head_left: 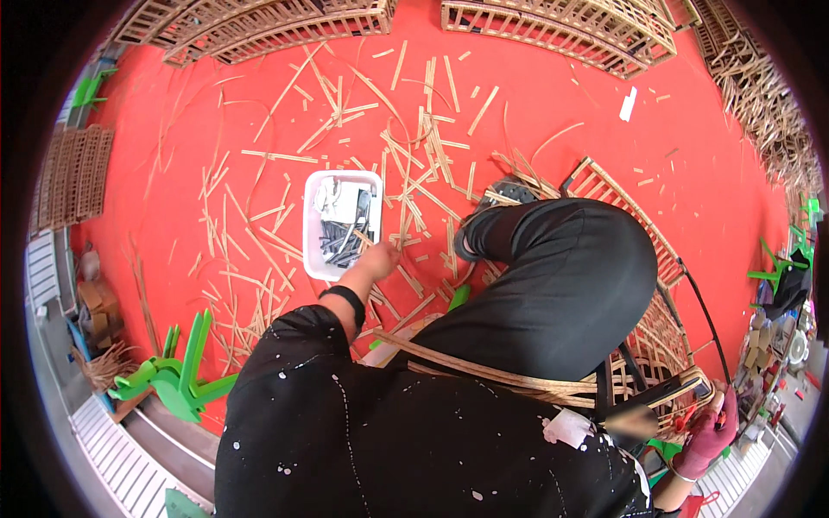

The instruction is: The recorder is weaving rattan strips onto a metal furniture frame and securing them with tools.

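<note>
My left hand is at the near right edge of a white plastic basin, its fingers curled in. Whether they hold something is too small to make out. Inside the basin lie short black strips and white pieces. At the lower right my right hand, in a dark pink glove, is closed at the end of a long black strip. That strip runs up to a woven cane frame beside my bent leg. Several long cane strips cross my lap.
Cut cane pieces litter the red floor. Slatted cane frames are stacked along the far side, with cane bundles at far right. Green plastic stools stand at left; another green stool is at right.
</note>
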`<state>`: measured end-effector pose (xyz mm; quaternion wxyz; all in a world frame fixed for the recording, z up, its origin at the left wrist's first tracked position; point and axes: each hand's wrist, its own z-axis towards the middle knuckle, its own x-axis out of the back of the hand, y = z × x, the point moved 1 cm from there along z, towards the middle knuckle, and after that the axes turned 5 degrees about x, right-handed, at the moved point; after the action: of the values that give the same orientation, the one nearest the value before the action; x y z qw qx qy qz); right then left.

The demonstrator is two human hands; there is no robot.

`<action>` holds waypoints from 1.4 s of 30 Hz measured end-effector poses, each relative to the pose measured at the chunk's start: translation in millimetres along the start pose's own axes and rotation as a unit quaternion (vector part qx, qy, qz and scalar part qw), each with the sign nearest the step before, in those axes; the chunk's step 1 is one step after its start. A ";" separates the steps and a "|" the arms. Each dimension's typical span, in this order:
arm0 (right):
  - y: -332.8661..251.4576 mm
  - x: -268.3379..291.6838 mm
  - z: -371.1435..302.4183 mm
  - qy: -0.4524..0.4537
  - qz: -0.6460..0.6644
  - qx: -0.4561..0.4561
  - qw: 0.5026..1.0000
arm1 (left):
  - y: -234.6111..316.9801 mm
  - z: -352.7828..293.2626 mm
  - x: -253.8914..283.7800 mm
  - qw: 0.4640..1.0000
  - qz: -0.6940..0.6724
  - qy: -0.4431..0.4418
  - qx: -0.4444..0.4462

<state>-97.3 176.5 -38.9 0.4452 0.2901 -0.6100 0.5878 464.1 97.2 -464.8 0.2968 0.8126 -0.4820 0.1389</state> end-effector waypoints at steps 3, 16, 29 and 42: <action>0.4 1.1 -1.8 0.020 -0.007 -0.055 0.998 | 10.3 3.0 -27.0 0.961 0.273 -0.003 -0.046; -4.6 -3.8 0.1 0.021 0.040 0.017 0.999 | -91.5 -20.6 -42.0 0.925 0.352 -0.025 0.143; 27.5 8.6 -11.4 0.029 0.033 -0.026 0.999 | -91.5 18.1 -38.0 0.967 0.120 0.027 0.225; 56.5 24.4 -18.3 0.029 0.106 -0.043 0.993 | -153.9 -22.6 -21.0 0.954 -0.109 0.243 0.140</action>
<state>-153.8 206.5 -44.8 0.4103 0.1868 -0.6489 0.6129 588.2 181.1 -511.5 0.3020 0.8354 -0.2791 0.3647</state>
